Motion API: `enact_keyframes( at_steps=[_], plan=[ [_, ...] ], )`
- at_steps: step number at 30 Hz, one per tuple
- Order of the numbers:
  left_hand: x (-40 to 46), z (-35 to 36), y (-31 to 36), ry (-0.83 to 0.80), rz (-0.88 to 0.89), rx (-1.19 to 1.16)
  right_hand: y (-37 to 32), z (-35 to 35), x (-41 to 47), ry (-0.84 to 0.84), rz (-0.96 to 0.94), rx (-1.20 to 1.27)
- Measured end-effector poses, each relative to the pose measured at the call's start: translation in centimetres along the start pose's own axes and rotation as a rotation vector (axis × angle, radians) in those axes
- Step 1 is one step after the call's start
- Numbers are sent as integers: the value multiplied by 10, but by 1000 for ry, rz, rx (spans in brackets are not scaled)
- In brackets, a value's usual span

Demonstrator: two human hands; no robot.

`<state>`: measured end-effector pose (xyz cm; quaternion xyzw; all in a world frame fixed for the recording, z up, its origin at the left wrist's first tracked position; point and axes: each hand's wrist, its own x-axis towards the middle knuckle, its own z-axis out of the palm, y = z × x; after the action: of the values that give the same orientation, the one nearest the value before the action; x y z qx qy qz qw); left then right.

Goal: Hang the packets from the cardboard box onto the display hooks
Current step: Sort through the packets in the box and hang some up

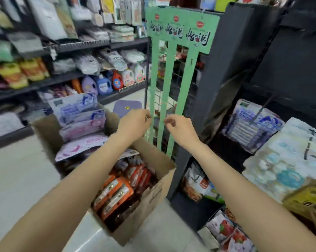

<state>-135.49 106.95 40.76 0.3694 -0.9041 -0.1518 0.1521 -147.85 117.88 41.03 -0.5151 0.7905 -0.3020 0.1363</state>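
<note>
two hands at the green hanging strips, no packet in either. i see my left hand point(135, 122) and right hand point(179, 128) raised to the green card display point(173, 73) hung on a wire grid, fingers curled in a pinch at the left and middle strips; each grip seems clenched on a small hook or tab too blurred to make out. the packets point(115, 193), orange and red, stand packed in the open cardboard box point(153, 195) on the floor below my forearms, with pale purple pouches point(81, 128) stacked at its far end.

the risks, as i judge them: the strips are thin card and hang loose, so a hard tug could tear one or swing the display off the grid. a hook left crooked would let a packet slide off once hung. my left forearm crosses low over the box, and a careless drop of the arm could knock the pouches from their stack. motion blur hides the hook itself, so i cannot confirm its seating.
</note>
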Motion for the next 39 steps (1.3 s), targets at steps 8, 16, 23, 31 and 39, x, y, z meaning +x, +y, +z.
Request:
enact_keyframes(
  at_steps=[8, 16, 23, 31, 39],
  plan=[
    [-85, -8, -142, -231, -206, 348, -56, 140, 0, -346, -115, -101],
    [-99, -15, -201, -273, -228, 243, -94, 204, 27, -287, -158, -117],
    [-106, -35, -192, 76, -150, 231, -106, 184, 25, -55, -139, -98],
    [-56, -86, -132, 321, 31, 96, -115, 97, 31, 195, -132, 244],
    [-8, -106, -15, 444, 276, 78, -70, -12, 8, 599, -133, 318]
  ],
)
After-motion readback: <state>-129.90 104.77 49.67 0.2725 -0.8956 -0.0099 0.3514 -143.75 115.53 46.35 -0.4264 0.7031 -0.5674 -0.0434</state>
